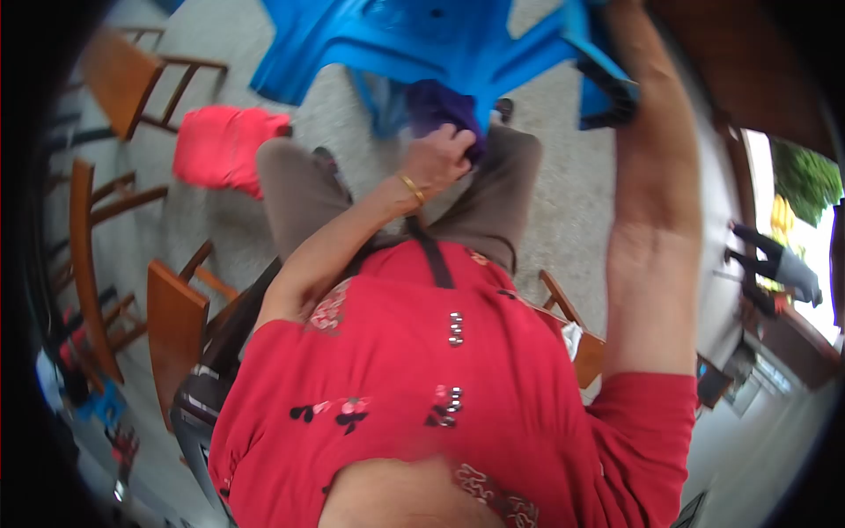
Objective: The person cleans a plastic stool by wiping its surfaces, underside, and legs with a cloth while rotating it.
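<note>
So I'm watching this through the head camera, and my left hand (437, 158) has a bunched purple cloth (444, 107) gripped, fingers curled and clamped down on it. The cloth is up against the blue plastic stool (405, 40), near its underside, just past the knees and roughly between them. The stool fills the top middle of the view and gets cut off by the upper edge, so I only get part of it. There's a gold bracelet (411, 187) on that left wrist, btw.

My right forearm (651, 167) reaches up past the right side of the stool, next to a leg of it. The right hand runs out past the top edge, so I can't tell what its fingers are doing or whether they're touching the stool.

Below all that it's brown trousers (304, 185) and a red shirt (422, 378), with a dark strap (431, 255) hanging down the front. Off to the left, a coral-pink bundle (227, 148) sits near the left knee, well apart from the cloth, with wooden chairs (179, 326) around that side. Way over on the right, a person (779, 264) shows up small and tilted by the lens.
</note>
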### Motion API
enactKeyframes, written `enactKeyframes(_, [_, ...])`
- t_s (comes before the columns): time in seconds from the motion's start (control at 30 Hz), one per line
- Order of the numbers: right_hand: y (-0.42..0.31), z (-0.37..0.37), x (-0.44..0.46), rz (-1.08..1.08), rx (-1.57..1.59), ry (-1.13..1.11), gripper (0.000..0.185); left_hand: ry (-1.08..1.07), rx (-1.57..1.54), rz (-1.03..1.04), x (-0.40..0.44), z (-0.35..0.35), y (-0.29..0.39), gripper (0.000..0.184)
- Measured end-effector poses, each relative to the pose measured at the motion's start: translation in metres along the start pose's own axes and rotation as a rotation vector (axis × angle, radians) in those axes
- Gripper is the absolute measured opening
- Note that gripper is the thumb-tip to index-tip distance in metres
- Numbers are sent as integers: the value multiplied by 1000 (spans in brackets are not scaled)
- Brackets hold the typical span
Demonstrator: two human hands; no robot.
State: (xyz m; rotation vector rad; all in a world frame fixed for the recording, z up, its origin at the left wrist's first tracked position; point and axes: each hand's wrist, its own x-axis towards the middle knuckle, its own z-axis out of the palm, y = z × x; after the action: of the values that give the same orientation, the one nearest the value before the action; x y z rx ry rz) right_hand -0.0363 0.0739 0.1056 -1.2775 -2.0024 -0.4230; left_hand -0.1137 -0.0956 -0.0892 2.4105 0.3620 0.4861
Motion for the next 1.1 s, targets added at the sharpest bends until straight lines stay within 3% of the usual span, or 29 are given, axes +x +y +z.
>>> enactKeyframes(0.17, [-56,47,31,23,194,62,15,27,5,-105,-33,-1,-41,23])
enactKeyframes(0.27, [-59,54,33,56,222,49,15,210,-244,-278,-29,-11,-46,19])
enactKeyframes(0.37, [-57,53,35,87,236,34,15,313,-312,-219,-11,-22,-54,19])
enactKeyframes(0.4, [-56,54,35,98,241,31,15,322,-398,-308,5,-38,-44,20])
enactKeyframes(0.5, [-52,51,32,138,256,17,15,320,-390,-287,50,-45,-47,19])
enactKeyframes(0.57, [-51,47,28,174,265,5,16,337,-307,-156,84,-30,-55,24])
enactKeyframes(0.63, [-50,42,23,207,273,-4,16,221,-310,-171,111,-7,-63,31])
enactKeyframes(0.67, [-48,40,21,224,275,-6,16,-29,-117,-247,117,1,-64,36])
enactKeyframes(0.7, [-47,37,19,240,277,-9,16,-130,90,-238,114,13,-65,36])
enactKeyframes(0.8, [-39,25,16,280,277,-10,16,-94,206,-207,113,28,-67,31])
enactKeyframes(1.1, [-48,-3,26,329,333,-27,16,-210,121,-38,9,-10,-50,17])
